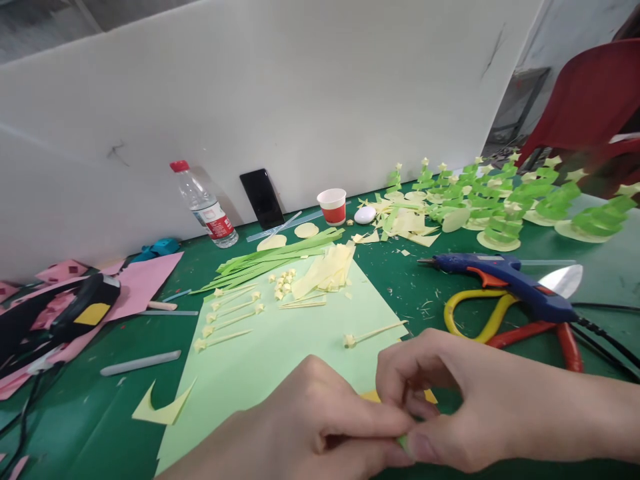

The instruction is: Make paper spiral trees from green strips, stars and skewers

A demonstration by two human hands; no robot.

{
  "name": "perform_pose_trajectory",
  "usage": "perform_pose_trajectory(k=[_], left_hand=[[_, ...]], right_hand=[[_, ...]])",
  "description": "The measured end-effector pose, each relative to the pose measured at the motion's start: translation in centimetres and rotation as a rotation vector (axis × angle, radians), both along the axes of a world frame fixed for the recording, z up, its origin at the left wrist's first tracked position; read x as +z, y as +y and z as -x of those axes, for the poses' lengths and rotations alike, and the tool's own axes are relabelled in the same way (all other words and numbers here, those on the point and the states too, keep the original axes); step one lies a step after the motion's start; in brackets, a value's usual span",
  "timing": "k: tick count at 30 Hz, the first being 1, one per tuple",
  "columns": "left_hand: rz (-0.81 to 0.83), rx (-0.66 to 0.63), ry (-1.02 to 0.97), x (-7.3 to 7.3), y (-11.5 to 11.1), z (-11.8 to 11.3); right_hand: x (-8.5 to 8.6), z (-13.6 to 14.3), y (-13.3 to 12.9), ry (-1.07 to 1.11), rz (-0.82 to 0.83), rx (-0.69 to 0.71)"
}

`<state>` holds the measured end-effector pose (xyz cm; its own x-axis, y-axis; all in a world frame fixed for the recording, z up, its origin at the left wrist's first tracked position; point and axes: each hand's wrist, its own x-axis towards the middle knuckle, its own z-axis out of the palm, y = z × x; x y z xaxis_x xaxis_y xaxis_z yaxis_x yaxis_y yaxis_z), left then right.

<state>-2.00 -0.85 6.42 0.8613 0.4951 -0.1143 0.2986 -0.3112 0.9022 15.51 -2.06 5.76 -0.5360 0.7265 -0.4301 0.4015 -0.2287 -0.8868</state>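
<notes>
My left hand (320, 420) and my right hand (450, 400) meet at the bottom of the view, fingertips pinched together. Between them shows a small bit of green paper (402, 441), mostly hidden by the fingers. Beneath and behind my hands lies a pale green sheet (280, 353). It bears yellow paper stars on sticks (233, 315), a pile of small loose stars (283, 287) and cream paper strips (327, 270). One more star on a stick (375, 333) lies just above my right hand. Long green paper strips (265, 260) cross the sheet's far edge.
A blue glue gun (515, 277) lies over scissors (470, 313) at right. Behind stand a bottle (207, 210), phone (262, 199), paper cup (332, 207) and several green spiral trees (500, 220). Pink paper (145, 283) and a black device (80, 310) lie left.
</notes>
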Motion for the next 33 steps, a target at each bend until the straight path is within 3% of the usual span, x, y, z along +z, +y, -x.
perform_pose_trajectory(k=[4, 9, 13, 18, 20, 23, 27, 33], left_hand=[[-0.038, 0.222, -0.063, -1.1, -0.2, 0.1], [0.037, 0.384, -0.081, -1.8, -0.4, -0.3], [-0.005, 0.391, -0.101, -1.7, -0.3, -0.4], [-0.056, 0.077, -0.061, -1.1, 0.0, 0.3], [-0.083, 0.047, -0.072, -0.9, 0.1, 0.5], [-0.102, 0.189, -0.118, -0.9, 0.2, 0.4], [-0.104, 0.405, -0.2, -0.9, 0.2, -0.2], [-0.208, 0.474, -0.228, -1.3, 0.0, -0.5]], right_hand=[[-0.3, -0.2, 0.0, 0.086, -0.028, 0.028], [-1.7, 0.5, -0.4, 0.198, -0.005, -0.096], [-2.0, 0.7, -0.5, 0.238, -0.082, -0.147], [-1.1, -0.2, 0.0, 0.173, -0.021, -0.044], [-0.7, -0.5, 0.3, 0.146, 0.013, 0.001], [-0.2, -0.8, 0.6, 0.222, 0.022, 0.018], [0.0, -1.0, 0.8, 0.274, 0.018, -0.066], [-1.0, -0.5, 0.6, 0.202, -0.039, -0.031]])
